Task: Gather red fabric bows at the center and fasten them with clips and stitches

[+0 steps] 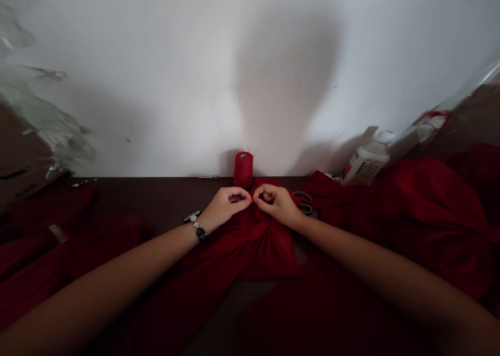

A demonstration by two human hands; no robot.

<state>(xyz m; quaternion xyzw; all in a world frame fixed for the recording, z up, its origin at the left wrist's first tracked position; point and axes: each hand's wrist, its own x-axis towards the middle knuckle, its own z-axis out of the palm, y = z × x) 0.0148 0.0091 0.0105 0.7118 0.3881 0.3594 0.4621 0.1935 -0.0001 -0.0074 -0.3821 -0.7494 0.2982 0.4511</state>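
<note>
My left hand (pixel 231 206), with a watch (pixel 198 226) on its wrist, and my right hand (pixel 275 204) meet fingertip to fingertip in the middle of the head view. Thumb and forefinger of each are pinched together. Whatever lies between the tips is too small to make out. Gathered red fabric (pixel 269 246) spreads out right below both hands, with folds running to its middle. Just behind them stands a spool of red thread (pixel 243 169), with thin needles (pixel 249 150) sticking up from its top.
Scissors (pixel 305 202) lie right of my right hand, partly hidden. A small metal clip (pixel 207 177) rests by the white wall (pixel 175 85). A tilted white bottle (pixel 367 160) and a heap of red cloth (pixel 422 210) are at right. Clear plastic (pixel 42 111) hangs at left.
</note>
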